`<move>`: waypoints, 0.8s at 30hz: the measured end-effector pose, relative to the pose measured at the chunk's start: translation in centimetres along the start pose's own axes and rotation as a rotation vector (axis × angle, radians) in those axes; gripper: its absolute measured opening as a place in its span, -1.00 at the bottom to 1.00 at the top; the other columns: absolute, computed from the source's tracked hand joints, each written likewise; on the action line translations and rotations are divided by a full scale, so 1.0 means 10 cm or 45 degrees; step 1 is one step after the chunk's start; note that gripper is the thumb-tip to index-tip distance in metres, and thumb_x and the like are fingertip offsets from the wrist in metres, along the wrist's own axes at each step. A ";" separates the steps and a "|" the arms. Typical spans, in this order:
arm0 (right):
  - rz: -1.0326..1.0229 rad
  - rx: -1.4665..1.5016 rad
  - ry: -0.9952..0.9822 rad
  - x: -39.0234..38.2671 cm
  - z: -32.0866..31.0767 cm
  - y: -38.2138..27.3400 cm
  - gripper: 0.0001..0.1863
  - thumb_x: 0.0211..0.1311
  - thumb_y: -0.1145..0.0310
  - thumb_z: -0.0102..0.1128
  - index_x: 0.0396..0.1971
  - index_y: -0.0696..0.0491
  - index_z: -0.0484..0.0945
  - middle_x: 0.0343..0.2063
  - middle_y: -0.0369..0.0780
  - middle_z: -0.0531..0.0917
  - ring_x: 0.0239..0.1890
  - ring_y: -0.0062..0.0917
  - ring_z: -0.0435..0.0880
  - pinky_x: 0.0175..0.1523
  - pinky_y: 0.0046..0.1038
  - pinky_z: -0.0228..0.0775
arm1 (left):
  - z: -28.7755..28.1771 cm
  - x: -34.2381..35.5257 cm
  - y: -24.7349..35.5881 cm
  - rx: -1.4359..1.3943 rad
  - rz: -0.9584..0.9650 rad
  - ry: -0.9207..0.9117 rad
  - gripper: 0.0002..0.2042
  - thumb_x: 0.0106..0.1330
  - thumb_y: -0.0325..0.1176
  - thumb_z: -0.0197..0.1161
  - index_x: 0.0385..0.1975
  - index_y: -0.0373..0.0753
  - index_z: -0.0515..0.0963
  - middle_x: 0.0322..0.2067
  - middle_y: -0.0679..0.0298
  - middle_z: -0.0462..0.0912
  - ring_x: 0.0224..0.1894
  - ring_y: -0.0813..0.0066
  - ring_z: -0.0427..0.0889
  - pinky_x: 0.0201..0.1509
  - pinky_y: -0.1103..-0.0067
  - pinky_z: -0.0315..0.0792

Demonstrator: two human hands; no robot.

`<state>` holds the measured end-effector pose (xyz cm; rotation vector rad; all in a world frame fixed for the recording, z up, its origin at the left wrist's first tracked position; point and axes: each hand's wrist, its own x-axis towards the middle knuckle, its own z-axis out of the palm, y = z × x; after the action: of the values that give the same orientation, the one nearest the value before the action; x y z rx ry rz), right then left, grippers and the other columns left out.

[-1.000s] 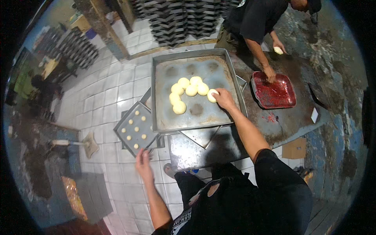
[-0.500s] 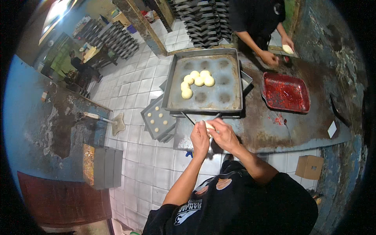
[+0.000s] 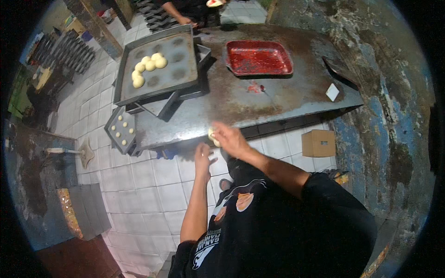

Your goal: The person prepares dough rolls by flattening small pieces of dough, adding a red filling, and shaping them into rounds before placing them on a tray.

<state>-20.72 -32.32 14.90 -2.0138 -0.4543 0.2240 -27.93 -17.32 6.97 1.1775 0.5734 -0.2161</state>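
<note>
My right hand (image 3: 228, 139) holds a pale dough ball (image 3: 212, 134) at the front edge of the metal table (image 3: 287, 97). My left hand (image 3: 203, 160), a little lower and left of it, has loose, parted fingers and nothing visible in it. Beyond them, a deep square tray (image 3: 176, 74) rests on other metal trays, with a curved group of several dough balls (image 3: 150, 66) inside. A lower tray (image 3: 113, 134) at the left carries several smaller dough pieces (image 3: 119, 118). A red-coated pan (image 3: 259, 58) sits on the table's far part.
A co-worker's hand (image 3: 185, 21) is at the far edge, near a red-topped dough piece (image 3: 214, 3). A dark blade-like tool (image 3: 340, 72) and white card (image 3: 332, 92) lie on the table's right. A cardboard box (image 3: 318, 143), long-handled tool (image 3: 85, 153) and stacked dark racks (image 3: 60, 51) surround it.
My right hand took a ball from the big tray and brought it toward me. Both hands were around it; now my left hand has come away. The view has shifted rightward.
</note>
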 end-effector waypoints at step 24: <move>0.221 -0.519 0.103 1.03 -3.28 2.76 -0.68 0.42 0.18 0.00 -0.09 0.03 0.65 -0.28 0.09 0.69 -0.26 0.08 0.68 -0.16 0.02 0.53 | 2.57 0.70 0.51 0.245 0.352 0.117 -0.29 0.15 -0.61 0.37 0.36 -0.28 0.29 0.05 0.19 0.62 0.09 0.41 0.61 0.26 0.51 0.43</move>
<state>6.16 -66.18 6.26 -2.4558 -0.2889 0.1644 -11.78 -37.94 14.13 1.4445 0.4709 0.0201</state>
